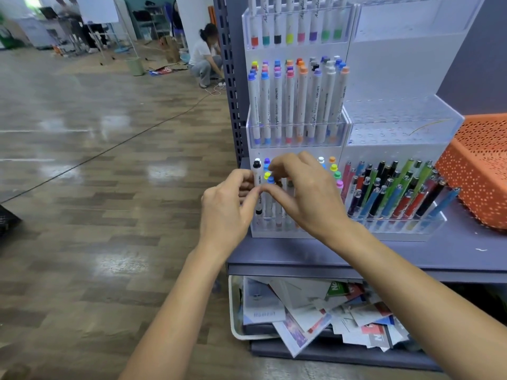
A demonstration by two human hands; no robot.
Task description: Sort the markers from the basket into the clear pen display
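White-barrelled markers, coloured caps, upright in clear pen display.

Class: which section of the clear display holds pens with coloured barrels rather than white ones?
The lower right section, next to the orange basket; its pens lean.

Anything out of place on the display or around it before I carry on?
On the display, no: the markers stand upright in rows, and the pens beside them all lean the same way. The only mess is under the shelf, where leaflets lie jumbled in the white bin and hang over its edge.
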